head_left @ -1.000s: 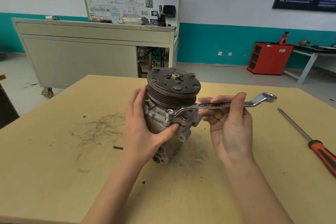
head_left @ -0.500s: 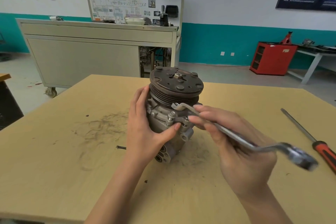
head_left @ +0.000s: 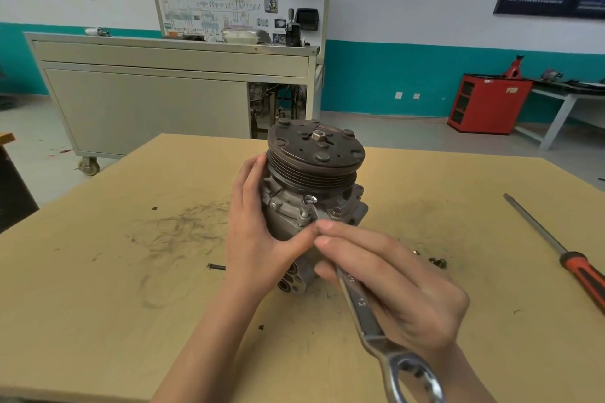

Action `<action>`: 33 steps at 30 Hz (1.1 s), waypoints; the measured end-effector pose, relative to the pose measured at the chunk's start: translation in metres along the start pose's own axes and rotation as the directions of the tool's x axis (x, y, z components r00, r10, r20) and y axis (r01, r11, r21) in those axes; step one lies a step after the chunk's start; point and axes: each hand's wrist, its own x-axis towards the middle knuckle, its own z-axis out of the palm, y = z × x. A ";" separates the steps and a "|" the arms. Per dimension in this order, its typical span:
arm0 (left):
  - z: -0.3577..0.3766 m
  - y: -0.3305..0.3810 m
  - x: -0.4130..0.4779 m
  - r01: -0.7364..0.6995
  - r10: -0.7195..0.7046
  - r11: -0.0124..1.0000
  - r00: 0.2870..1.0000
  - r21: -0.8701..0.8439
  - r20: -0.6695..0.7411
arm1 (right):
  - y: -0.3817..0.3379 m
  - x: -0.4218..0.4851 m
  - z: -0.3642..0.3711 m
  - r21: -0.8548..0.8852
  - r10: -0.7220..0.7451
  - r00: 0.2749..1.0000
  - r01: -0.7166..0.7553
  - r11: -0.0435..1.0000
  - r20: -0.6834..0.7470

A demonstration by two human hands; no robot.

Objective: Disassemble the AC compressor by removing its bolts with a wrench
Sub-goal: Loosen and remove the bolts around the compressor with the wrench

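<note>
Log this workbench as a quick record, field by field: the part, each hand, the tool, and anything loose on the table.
part: AC compressor, upright on the table, pulley on top
left hand: grips the compressor's side
right hand: holds the wrench by its shaft
wrench: far ring end at a housing bolt below the pulley
loose: a removed bolt left of the compressor, small hardware to its right
idle tool: screwdriver on the table's right side
</note>
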 end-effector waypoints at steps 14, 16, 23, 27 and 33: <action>-0.003 0.010 0.002 -0.014 0.014 1.000 1.000 -0.001 0.023 | 0.008 -0.004 0.014 0.097 -0.055 0.998 0.058 0.994 -0.032; -0.002 0.014 0.001 -0.011 0.011 1.000 1.000 -0.013 0.024 | 0.009 -0.004 0.016 0.106 -0.050 0.997 0.056 0.993 -0.057; -0.002 0.007 0.001 -0.017 0.015 0.998 0.999 0.053 0.035 | 0.024 -0.005 0.013 0.609 0.410 0.909 -0.287 0.739 -0.069; -0.002 0.006 0.000 0.000 -0.001 0.999 1.000 0.049 0.026 | 0.045 0.009 0.012 0.859 0.708 0.678 -0.467 0.209 0.196; -0.001 0.004 0.000 -0.011 0.010 0.999 1.000 0.046 0.017 | 0.064 0.017 0.006 0.797 0.740 0.538 -0.604 0.005 0.403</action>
